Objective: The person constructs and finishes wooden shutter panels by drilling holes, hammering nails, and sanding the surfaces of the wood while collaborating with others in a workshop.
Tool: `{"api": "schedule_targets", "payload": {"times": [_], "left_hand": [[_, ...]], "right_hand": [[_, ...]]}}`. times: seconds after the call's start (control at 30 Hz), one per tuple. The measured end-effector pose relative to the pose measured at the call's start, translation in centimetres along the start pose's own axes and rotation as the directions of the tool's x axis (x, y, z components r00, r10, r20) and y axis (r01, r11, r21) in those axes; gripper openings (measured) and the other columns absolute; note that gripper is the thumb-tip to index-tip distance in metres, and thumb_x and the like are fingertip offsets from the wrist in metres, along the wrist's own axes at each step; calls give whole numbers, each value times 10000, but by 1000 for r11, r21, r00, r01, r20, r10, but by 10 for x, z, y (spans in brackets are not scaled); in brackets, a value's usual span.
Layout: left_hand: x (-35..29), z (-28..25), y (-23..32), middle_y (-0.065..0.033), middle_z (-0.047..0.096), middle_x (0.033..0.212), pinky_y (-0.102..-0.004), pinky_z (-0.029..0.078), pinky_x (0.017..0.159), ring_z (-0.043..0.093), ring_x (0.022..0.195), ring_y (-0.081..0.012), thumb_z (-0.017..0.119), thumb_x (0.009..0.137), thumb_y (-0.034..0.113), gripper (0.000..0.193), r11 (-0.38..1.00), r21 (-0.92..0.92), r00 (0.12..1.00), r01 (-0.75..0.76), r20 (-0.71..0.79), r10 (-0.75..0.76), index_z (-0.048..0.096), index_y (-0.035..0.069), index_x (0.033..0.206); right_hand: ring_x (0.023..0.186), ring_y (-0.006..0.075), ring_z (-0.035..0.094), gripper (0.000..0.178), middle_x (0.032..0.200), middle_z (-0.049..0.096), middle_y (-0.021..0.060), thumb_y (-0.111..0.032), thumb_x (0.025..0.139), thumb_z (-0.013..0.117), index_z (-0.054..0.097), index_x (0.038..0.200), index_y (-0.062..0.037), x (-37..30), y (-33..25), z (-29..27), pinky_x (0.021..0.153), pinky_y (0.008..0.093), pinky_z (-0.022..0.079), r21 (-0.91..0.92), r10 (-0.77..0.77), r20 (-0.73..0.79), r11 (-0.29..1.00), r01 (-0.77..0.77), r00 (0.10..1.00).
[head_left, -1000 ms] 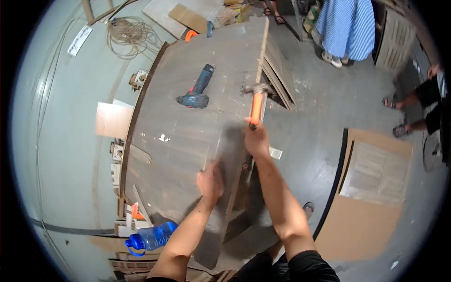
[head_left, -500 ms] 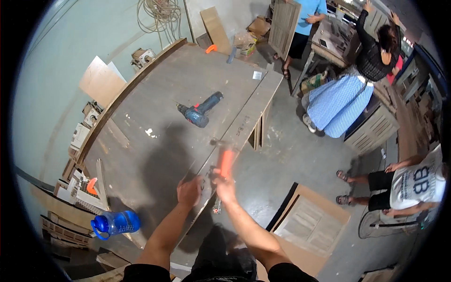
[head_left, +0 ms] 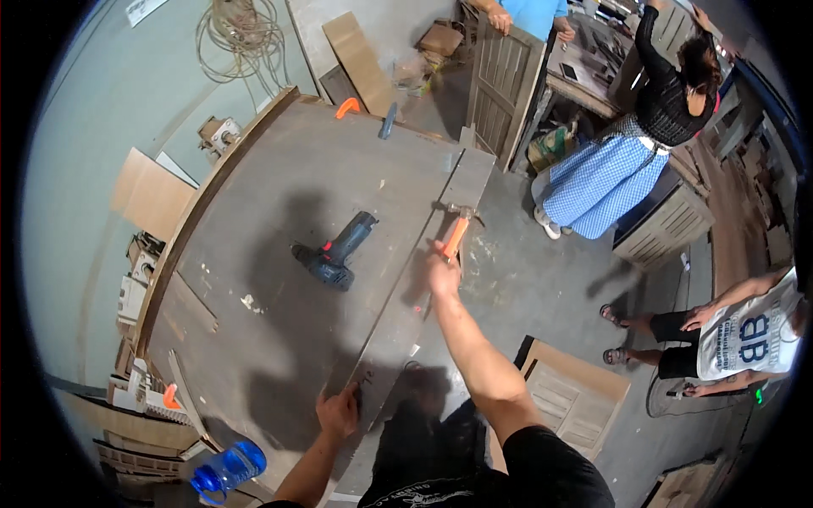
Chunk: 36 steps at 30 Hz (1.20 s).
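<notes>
Gripping claw hammer by orange handle, right hand leaves its head free above table's right edge; left hand curled beside seam, apparently bracing, contents unclear.

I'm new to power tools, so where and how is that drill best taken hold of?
Probably by the drill's handle, from above and the right: it's slim and slants far-right with nothing crowding it, while the bulkier body and chuck lie toward the left.
</notes>
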State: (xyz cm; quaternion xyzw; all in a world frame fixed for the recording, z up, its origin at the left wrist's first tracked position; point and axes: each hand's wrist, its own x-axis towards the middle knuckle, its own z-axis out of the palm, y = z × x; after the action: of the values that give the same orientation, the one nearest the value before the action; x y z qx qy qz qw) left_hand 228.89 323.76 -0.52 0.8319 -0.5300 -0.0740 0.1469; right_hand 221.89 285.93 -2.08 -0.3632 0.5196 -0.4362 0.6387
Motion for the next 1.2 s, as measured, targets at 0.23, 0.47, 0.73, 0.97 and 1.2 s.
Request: {"api": "schedule_targets", "payload": {"times": [0.23, 0.47, 0.73, 0.97, 1.2], "left_hand": [[37, 15, 23, -132, 680, 786, -404, 490, 721, 651, 741, -328, 532, 979, 265, 256, 866, -311, 915, 390, 26, -403, 676, 125, 1137], [179, 5, 85, 24, 362, 654, -267, 323, 555, 380, 582, -99, 492, 1024, 339, 316, -220, -757, 682, 615, 651, -334, 611, 52, 962], [243, 43, 106, -96, 593, 780, -371, 448, 624, 560, 682, -242, 561, 998, 275, 252, 832, -482, 961, 274, 178, -213, 631, 41, 938], [242, 80, 100, -114, 664, 911, -434, 485, 711, 623, 859, -354, 552, 976, 190, 142, 958, -51, 935, -282, -237, 263, 645, 89, 1013], [245, 83, 108, -117, 679, 943, -443, 487, 757, 630, 879, -346, 511, 990, 157, 194, 955, -18, 934, -296, -212, 286, 646, 82, 1107]], "right_hand": [[738, 104, 549, 416, 896, 602, 4, -63, 810, 574, 635, 1220, -95, -19, -11, -13, 641, 257, 459, -27, 62, -24, 998, -63, 998], [747, 126, 619, 416, 1053, 655, 60, -13, 890, 515, 572, 1299, -64, -82, 0, -92, 685, 269, 522, 134, 220, 204, 959, -250, 954], [662, 57, 524, 396, 822, 599, -3, -270, 986, 609, 536, 1328, -84, -139, 55, -176, 568, 224, 432, 85, 464, 121, 876, -474, 878], [460, 94, 440, 399, 705, 548, 33, -170, 1041, 444, 362, 1421, -76, -166, 32, -171, 426, 235, 372, 153, 231, 60, 959, -237, 971], [451, 53, 376, 293, 573, 436, -48, -322, 1063, 425, 572, 985, -80, -238, 143, -152, 420, 224, 279, 312, 335, 10, 894, -321, 942]]}}
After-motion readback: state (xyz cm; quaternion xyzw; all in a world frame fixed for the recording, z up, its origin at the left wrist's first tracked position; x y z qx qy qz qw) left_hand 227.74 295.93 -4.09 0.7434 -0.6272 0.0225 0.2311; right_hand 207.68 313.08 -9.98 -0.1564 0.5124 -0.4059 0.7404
